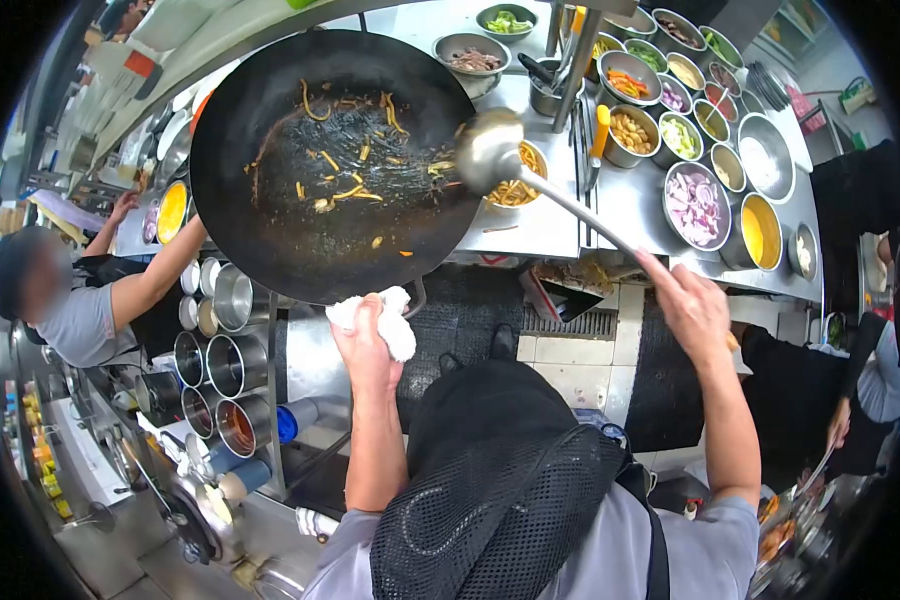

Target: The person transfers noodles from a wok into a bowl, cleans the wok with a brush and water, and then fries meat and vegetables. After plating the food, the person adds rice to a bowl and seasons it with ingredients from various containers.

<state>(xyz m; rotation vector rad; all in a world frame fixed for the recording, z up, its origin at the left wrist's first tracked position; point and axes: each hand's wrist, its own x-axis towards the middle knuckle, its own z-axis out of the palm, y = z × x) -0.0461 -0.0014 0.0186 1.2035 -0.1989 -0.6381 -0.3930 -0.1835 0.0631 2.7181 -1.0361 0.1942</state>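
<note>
My left hand (370, 345) is closed on a white cloth (395, 322) at the near rim of a large black wok (320, 230). The wok is tilted, and a few noodle strands and scraps lie on its oily inside. My right hand (692, 308) grips the handle of a metal ladle (492, 150), whose bowl hangs at the wok's right edge. Partly behind the ladle, a bowl of noodles (518, 192) sits on the steel counter (530, 235).
Metal bowls with sliced onion (697, 207), yellow liquid (760, 235) and other ingredients crowd the right counter. Several steel pots (232, 365) stand at lower left. One person (80, 310) works at left; others are at right. An open box (570, 290) is below the counter.
</note>
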